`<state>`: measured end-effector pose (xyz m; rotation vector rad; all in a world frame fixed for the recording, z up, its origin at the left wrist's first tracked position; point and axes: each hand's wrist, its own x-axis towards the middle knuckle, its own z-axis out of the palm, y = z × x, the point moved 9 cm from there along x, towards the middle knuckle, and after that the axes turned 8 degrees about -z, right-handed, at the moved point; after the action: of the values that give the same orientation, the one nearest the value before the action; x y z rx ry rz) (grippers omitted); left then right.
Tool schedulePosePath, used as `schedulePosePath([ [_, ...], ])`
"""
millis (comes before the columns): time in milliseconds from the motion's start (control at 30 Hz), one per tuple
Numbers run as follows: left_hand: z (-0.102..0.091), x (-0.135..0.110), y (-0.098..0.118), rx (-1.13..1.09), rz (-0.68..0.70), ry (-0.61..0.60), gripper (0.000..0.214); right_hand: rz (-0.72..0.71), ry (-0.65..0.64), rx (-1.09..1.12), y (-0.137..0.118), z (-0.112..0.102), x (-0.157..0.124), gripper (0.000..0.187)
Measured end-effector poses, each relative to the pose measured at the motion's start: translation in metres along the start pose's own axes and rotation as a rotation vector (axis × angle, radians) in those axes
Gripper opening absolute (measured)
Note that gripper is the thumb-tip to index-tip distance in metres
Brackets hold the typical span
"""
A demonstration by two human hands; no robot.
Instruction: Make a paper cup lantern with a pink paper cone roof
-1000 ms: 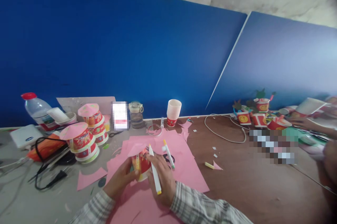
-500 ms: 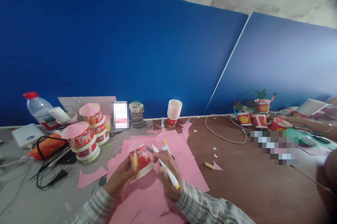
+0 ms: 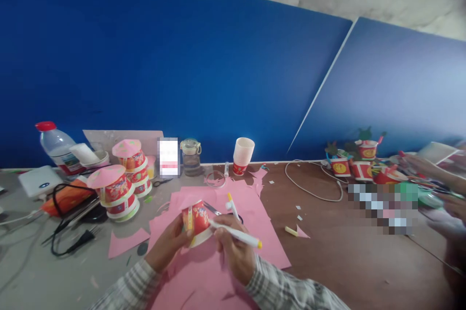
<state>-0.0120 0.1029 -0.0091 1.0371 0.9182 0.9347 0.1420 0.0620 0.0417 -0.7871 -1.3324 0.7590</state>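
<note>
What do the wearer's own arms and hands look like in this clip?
The left sleeve and right sleeve are long, in a grey-and-white plaid fabric, ending around the wrists. The left hand and right hand are bare, with no gloves. Finer details of the fingers are too blurred to tell.

2 yel-ended mkrs, 2 pink-topped cup stacks, 1 red-capped btl

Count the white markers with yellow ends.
2: one marker in the right hand, another marker lying by the scissors on the pink paper. More may be hidden.
</note>
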Motion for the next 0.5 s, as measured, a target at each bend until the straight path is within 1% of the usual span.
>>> schedulePosePath([
  [33, -0.001, -0.001, 0.002, 0.031, 0.01, 0.026, 0.058, -0.004, 0.01, 0.029, 0.002, 0.0, 0.001, 0.018],
  [100, -0.006, -0.002, 0.007, 0.145, 0.042, 0.119, 0.052, -0.028, -0.036, 0.053, 0.005, 0.005, 0.001, 0.024],
  [167, -0.013, -0.005, 0.014, 0.318, 0.086, 0.256, 0.045, -0.058, -0.076, -0.003, 0.009, 0.008, 0.0, 0.023],
  [233, -0.019, -0.009, 0.022, 0.504, 0.13, 0.409, 0.042, -0.093, -0.078, -0.075, 0.012, 0.007, 0.0, 0.022],
  [300, -0.022, -0.013, 0.028, 0.649, 0.174, 0.527, 0.041, -0.105, -0.067, -0.112, 0.014, 0.006, -0.001, 0.023],
  [367, -0.022, -0.014, 0.034, 0.724, 0.239, 0.575, 0.036, -0.093, -0.079, -0.123, 0.017, 0.006, -0.001, 0.027],
  [500, -0.023, -0.011, 0.038, 0.761, 0.363, 0.576, 0.034, -0.057, -0.116, -0.131, 0.027, 0.009, -0.002, 0.03],
])
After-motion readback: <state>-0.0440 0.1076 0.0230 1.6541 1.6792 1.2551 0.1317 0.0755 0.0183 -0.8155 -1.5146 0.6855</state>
